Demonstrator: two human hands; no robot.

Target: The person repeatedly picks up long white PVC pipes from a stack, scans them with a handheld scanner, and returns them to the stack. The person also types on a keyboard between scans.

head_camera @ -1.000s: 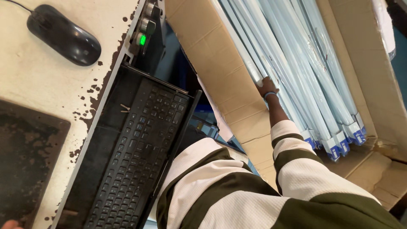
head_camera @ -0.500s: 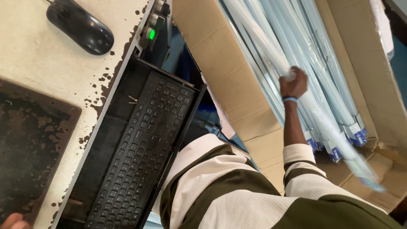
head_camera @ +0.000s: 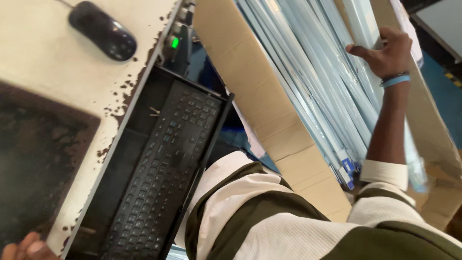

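Note:
A long cardboard box [head_camera: 250, 72] lies open at the right, packed with several pale blue tube lights [head_camera: 308, 72] with blue end caps. My right hand [head_camera: 392, 50], with a blue wristband, is closed around one tube light [head_camera: 416, 163] near the box's far side. That tube is raised above the others and runs down behind my forearm. My left hand [head_camera: 21, 248] shows only its fingertips at the bottom left corner, on the desk's edge; its grip is hidden. My striped sleeve fills the bottom of the view.
A black keyboard [head_camera: 163, 163] sits in a pull-out tray beside the box. On the worn beige desk [head_camera: 38, 53] lie a black mouse [head_camera: 103, 31] and a dark mat [head_camera: 38, 159]. A green light [head_camera: 175, 42] glows on a device under the desk.
My right hand has moved from the near end of the tubes to the far right of the box, lifting one tube light out of the pack.

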